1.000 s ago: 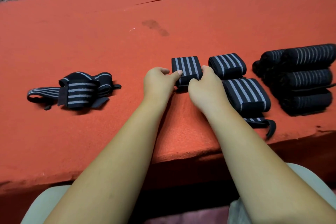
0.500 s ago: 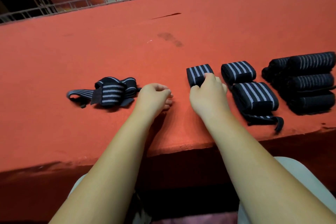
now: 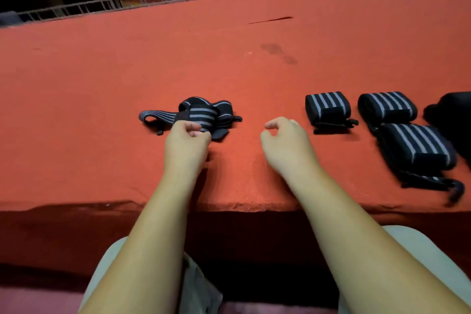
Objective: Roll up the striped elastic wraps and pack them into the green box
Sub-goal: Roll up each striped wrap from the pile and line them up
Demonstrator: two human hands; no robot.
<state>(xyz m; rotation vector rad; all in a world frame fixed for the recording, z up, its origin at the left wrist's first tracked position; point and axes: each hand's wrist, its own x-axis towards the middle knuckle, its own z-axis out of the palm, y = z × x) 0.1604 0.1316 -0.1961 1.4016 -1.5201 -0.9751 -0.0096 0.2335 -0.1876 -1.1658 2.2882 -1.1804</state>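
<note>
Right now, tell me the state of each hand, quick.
Left hand: closed, pinching the near edge of the unrolled wrap.
Right hand: open, fingers loosely curled, holding nothing.

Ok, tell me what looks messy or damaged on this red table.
One striped wrap lies in a loose tangle at left, unlike the neat rolls at right. The nearest roll trails a loose strap end. The red cloth has a dark stain and a slit-like mark farther back.

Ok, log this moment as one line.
left hand: pinches loose wrap | right hand: idle, empty | rolled wraps: three on table, right | green box: not in view
</note>
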